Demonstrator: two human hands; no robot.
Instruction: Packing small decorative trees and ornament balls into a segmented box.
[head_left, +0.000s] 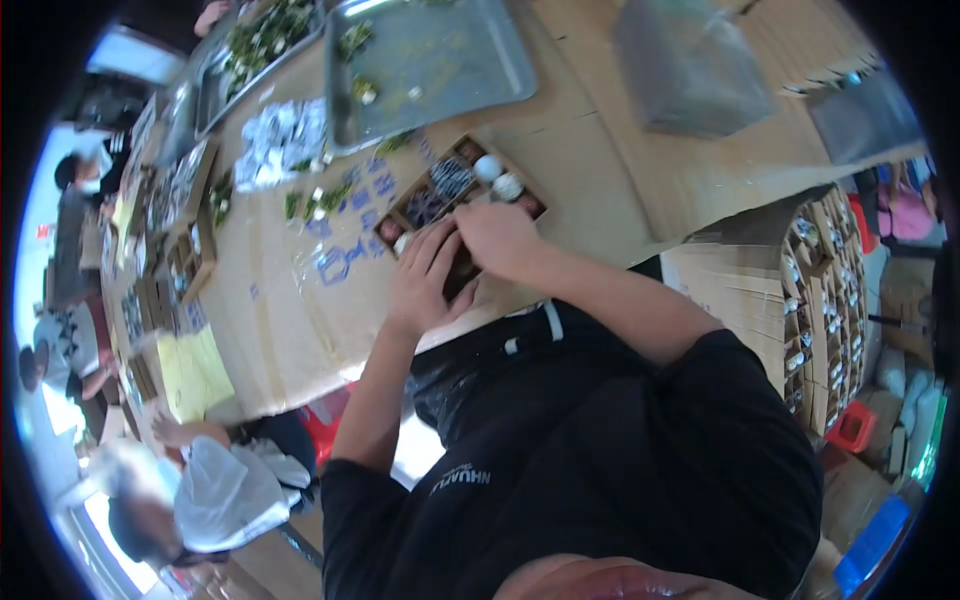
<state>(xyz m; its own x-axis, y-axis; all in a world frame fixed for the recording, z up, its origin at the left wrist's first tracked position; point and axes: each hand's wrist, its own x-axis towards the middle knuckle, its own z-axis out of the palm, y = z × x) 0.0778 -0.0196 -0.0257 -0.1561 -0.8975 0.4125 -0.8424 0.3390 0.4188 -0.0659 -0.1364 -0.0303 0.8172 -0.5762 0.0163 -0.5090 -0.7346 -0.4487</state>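
Note:
A shallow divided brown box (543, 193) lies on the table in front of me. Its compartments hold a pale blue ball (487, 168), a white ball (507, 187), reddish-brown balls and dark patterned pieces (452, 178). My left hand (428, 282) rests over the near left part of the box, fingers stretched out and thumb apart. Beside it, my right hand (498, 238) reaches over the near side with its fingers curled down into the box. Its fingertips meet the left hand's, and whatever they grip is hidden. Both hands cover the near compartments.
Metal trays (430, 80) with green and white bits stand at the far side, near crumpled silvery sheets (282, 140). A clear plastic bin (690, 70) sits far right. Stacked divided boxes (825, 300) stand right of me. Several people work along the left.

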